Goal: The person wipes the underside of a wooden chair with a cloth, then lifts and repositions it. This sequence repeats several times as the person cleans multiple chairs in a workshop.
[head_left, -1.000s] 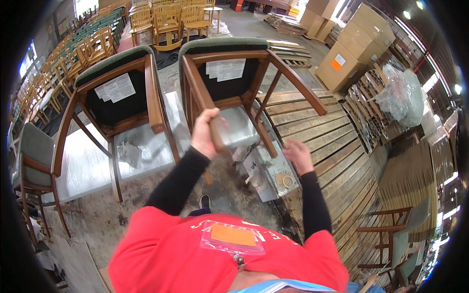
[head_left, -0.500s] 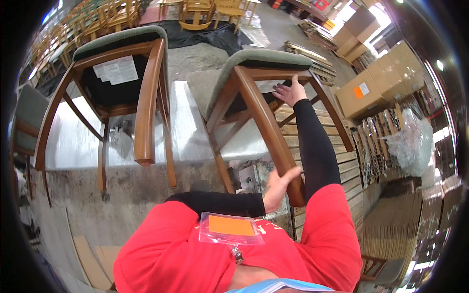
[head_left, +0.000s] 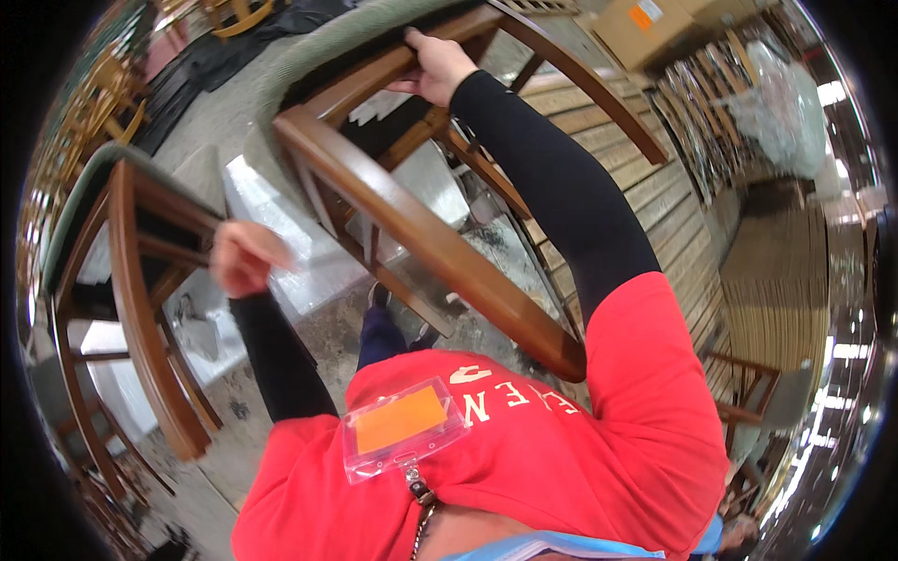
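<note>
A wooden chair (head_left: 402, 224) with a grey-green padded seat is tipped in front of me, its brown legs pointing toward me and its underside showing. My right hand (head_left: 435, 70) is closed round the rail under its seat, thumb up against the padding. Away from that chair, my left hand (head_left: 248, 257) is smeared by motion, so its fingers do not read clearly; it hovers near a second, similar chair (head_left: 131, 243) at the left. That one also lies with its legs toward me, on a shiny silvery-covered surface (head_left: 309, 271).
A slatted wooden pallet (head_left: 608, 140) lies to the right of the held chair. Beyond stand cardboard boxes (head_left: 645, 28), clear plastic wrap (head_left: 781, 112) and a stack of flat cardboard (head_left: 776, 262). Another chair (head_left: 786, 393) is at the lower right. More wooden chairs (head_left: 112, 103) fill the far left.
My left hand has let go of the near chair's leg and swung left. My right hand has closed on the seat rail. The view has turned, and the chair is nearer.
</note>
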Motion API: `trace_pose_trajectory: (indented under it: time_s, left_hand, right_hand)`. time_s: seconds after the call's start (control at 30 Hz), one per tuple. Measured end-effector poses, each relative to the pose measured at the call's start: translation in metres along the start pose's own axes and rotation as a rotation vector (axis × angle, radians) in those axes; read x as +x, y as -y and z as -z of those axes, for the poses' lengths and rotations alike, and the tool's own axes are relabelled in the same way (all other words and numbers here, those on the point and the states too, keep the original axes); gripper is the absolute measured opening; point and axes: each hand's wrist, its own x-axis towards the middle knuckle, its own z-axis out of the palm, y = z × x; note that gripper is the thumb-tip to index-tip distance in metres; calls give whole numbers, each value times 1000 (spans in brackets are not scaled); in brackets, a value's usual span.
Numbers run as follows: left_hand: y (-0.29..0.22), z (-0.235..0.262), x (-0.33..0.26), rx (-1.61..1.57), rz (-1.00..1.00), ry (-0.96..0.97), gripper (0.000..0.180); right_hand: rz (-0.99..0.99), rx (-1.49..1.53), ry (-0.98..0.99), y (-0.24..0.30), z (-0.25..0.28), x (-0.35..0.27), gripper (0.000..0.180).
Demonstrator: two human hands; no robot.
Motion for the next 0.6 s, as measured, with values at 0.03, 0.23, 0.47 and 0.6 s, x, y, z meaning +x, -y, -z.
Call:
trace_pose_trajectory:
  time_s: [0.03, 0.23, 0.47, 0.6]
  left_hand:
    - [-3, 47, -4, -312, -106, -244, 35]
    - [41, 201, 6, 603, 677, -1626, 61]
    - [99, 170, 53, 20, 641, -1303, 64]
    - [94, 157, 46, -55, 575, -1292, 62]
  right_hand:
    - [-8, -15, 7, 1, -2, -2, 41]
    - [-30, 8, 0, 19, -15, -16, 44]
    - [-39, -40, -180, 11, 2, -16, 50]
    - [-66, -131, -194, 25, -4, -40, 50]
